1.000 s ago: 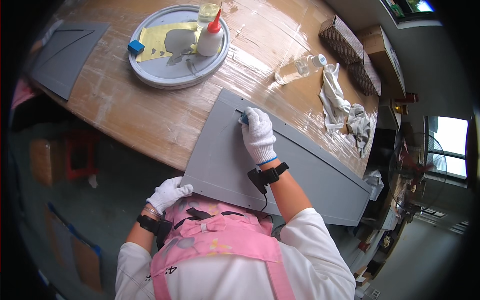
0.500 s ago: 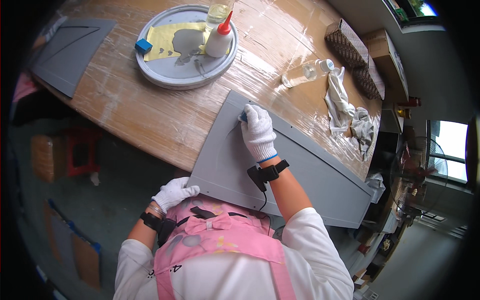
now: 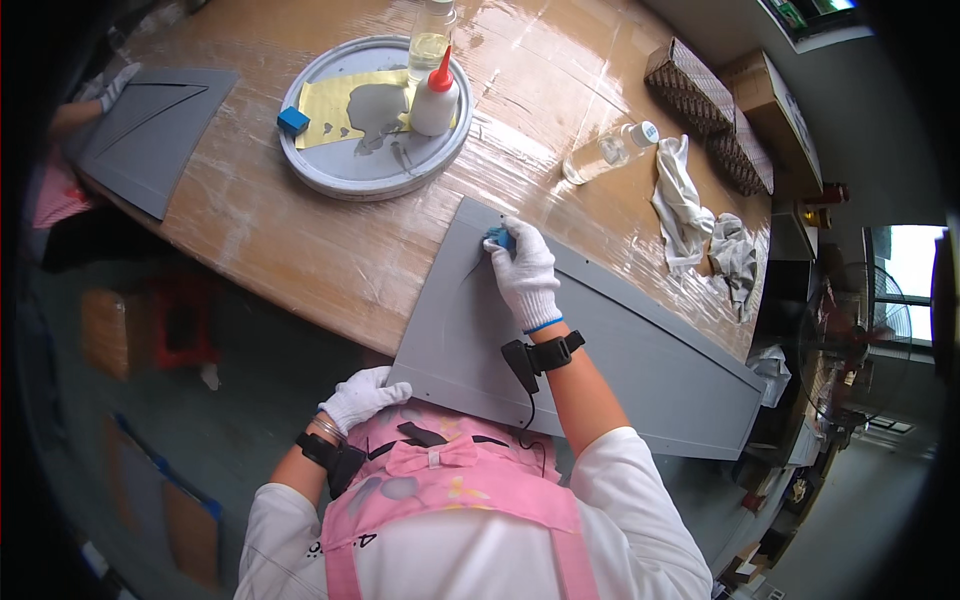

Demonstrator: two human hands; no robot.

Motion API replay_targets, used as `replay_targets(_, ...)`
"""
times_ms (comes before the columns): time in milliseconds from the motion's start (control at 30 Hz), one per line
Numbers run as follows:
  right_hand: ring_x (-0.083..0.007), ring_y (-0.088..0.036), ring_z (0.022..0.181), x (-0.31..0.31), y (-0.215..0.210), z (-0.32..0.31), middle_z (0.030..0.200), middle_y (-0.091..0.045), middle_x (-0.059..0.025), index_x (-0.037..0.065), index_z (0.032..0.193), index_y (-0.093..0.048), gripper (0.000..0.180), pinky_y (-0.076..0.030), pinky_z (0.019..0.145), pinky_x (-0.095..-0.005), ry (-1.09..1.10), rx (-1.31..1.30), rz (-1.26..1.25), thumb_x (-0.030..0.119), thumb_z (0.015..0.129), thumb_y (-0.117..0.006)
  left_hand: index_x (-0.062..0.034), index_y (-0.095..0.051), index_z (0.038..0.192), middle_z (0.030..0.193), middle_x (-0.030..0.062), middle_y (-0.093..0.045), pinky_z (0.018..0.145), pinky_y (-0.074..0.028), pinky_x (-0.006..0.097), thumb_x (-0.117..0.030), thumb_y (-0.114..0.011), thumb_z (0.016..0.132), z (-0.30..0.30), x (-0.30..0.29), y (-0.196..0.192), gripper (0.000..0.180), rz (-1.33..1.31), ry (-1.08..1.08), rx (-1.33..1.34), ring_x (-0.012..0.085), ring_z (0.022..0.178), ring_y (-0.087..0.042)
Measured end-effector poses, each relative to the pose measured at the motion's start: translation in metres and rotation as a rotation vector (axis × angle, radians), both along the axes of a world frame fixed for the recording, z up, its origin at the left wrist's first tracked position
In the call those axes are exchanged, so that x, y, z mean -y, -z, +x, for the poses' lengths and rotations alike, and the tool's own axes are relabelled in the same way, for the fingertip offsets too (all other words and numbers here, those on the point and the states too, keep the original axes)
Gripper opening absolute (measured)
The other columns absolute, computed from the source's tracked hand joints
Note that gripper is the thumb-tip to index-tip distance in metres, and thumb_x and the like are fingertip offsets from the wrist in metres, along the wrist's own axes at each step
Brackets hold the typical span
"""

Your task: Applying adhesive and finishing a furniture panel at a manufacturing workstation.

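Grey panel [image 3: 640,370], right hand [image 3: 525,275] pressing blue pad [image 3: 497,238], left hand [image 3: 362,397] at its edge

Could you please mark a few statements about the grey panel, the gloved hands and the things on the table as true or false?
1. The right hand presses a small blue block onto the grey panel. True.
2. The left hand holds the glue bottle. False: it grips the panel's near corner; the glue bottle stands on the round tray.
3. Both hands are bare. False: both wear white gloves.
4. White rags lie on the table beyond the panel. True.
5. A second blue block sits on the tray. True.
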State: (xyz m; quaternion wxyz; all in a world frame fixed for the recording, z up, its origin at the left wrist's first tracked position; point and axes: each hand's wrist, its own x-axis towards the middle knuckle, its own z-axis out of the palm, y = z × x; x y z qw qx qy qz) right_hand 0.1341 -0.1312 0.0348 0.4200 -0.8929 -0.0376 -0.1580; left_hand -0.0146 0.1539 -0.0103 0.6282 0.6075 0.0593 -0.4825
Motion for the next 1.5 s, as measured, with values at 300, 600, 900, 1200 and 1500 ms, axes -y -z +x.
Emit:
replay_targets(300, -0.0152, -0.052, 0.077, 0.012, -0.034, -0.026, 0.099, -0.057, -0.0108, 0.004, 0.127, -0.052, 0.034, -0.05, 0.069, -0.0265, -0.026, -0.66, 1.756, 0.021, 0.098, -0.056, -0.0008, -0.063, 0.12, 0.102, 0.0046, -0.069, 0.087, -0.049, 0.029, -0.042, -0.067, 0.093, 0.001, -0.002, 0.002, 0.05, 0.002, 0.014, -0.02, 0.0111, 0.093, -0.061)
replay_targets(600, -0.0146, -0.056, 0.074, -0.021, -0.05, 0.002, 0.099, -0.059, -0.0109, 0.002, 0.136, -0.046, 0.04, -0.052, 0.071, -0.0272, 0.017, -0.628, 1.063, 0.018, 0.1, -0.053, -0.0001, -0.061, 0.124, 0.113, 0.0082, -0.068, 0.092, -0.048, 0.03, -0.039, -0.068, 0.092, -0.009, -0.01, 0.014, 0.051, -0.034, -0.062, 0.074, 0.0156, 0.105, -0.061)
replay_targets(900, -0.0345, -0.065, 0.104, -0.112, -0.036, 0.082, 0.114, -0.064, -0.021, 0.003, 0.125, -0.058, 0.045, -0.053, 0.089, -0.0395, -0.064, -0.056, -0.093, 0.011, 0.083, -0.073, -0.0006, -0.062, 0.123, 0.109, 0.0084, -0.07, 0.088, -0.052, 0.029, -0.025, -0.059, 0.098, -0.028, -0.048, 0.019, 0.034, -0.076, -0.244, 0.078, 0.0153, 0.102, -0.065)
replay_targets(1200, -0.037, -0.065, 0.098, -0.152, -0.008, 0.15, 0.106, -0.066, -0.0201, 0.006, 0.117, -0.063, 0.037, -0.052, 0.087, -0.0418, -0.15, 0.008, -0.248, 0.013, 0.082, -0.073, -0.0002, -0.063, 0.12, 0.108, 0.0091, -0.069, 0.086, -0.054, 0.03, -0.022, -0.057, 0.099, -0.05, -0.084, 0.027, 0.03, -0.092, -0.521, 0.015, 0.0156, 0.097, -0.065)
replay_targets(1500, -0.0371, -0.066, 0.095, -0.172, -0.016, 0.155, 0.103, -0.068, -0.0188, 0.007, 0.11, -0.066, 0.03, -0.053, 0.085, -0.0427, -0.125, 0.011, -0.359, 0.015, 0.082, -0.072, 0.0008, -0.062, 0.12, 0.108, 0.0108, -0.069, 0.087, -0.054, 0.032, -0.023, -0.056, 0.1, -0.05, -0.094, 0.043, 0.032, -0.153, -0.575, 0.024, 0.0181, 0.099, -0.066)
